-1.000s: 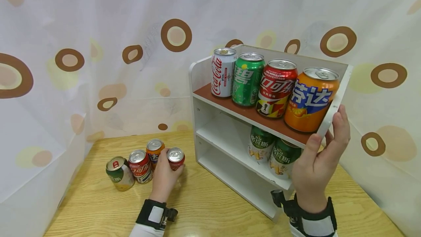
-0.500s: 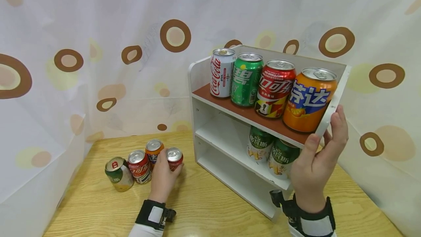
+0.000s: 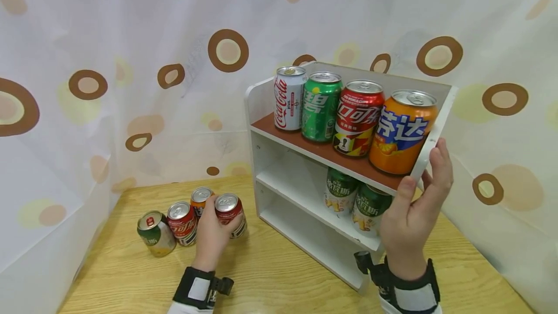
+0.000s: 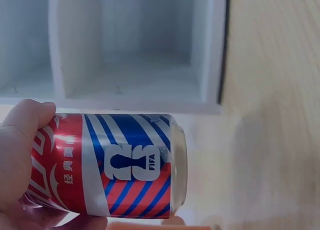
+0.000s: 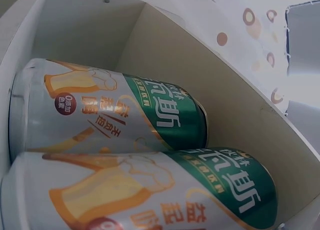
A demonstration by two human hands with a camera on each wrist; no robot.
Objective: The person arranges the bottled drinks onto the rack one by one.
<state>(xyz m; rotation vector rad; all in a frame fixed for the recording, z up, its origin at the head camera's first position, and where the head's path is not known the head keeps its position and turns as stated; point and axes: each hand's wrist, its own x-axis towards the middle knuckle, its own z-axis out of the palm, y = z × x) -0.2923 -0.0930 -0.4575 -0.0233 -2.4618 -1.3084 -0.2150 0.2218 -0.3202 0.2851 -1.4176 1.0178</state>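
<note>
A red cola can is in my left hand, thumb and fingers round its upper part. In the left wrist view this cola can shows striped FIFA print, and its base stands off the table. My right hand holds the right side edge of the white shelf, thumb in front. Beside the left hand stand an orange soda can, another red cola can and a green-and-white can. The orange one is partly hidden by the hand.
On the top shelf stand a white cola can, a green can, a red cola can and an orange soda can. Two green-and-white cans stand on the middle shelf, at its right end. A patterned curtain hangs behind.
My left hand has raised the red cola can a little off the table, so more of its side shows. The right hand keeps its hold on the shelf. The head view has shifted slightly.
</note>
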